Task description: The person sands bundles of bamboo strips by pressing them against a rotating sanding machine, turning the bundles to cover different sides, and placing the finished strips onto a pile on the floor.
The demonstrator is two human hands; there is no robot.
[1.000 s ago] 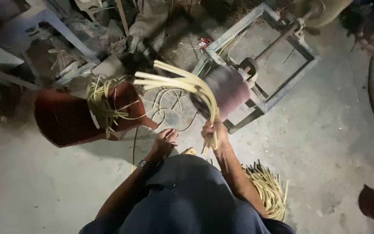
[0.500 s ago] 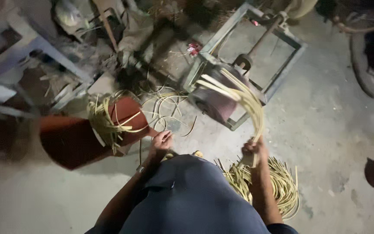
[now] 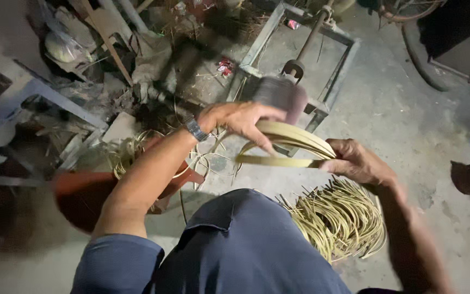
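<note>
Bamboo strips (image 3: 286,144), bent into a loop, sit between your hands: right hand (image 3: 361,162) clamped on the ends, left hand (image 3: 240,121) pressing the far arc. Coiling step, seemingly; next, keep tension.

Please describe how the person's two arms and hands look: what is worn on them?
Both hands are bare, without gloves. The left hand has a dark wristwatch on its wrist, and a dark blue sleeve covers that upper arm. The right hand and its forearm show no watch or sleeve.
</note>
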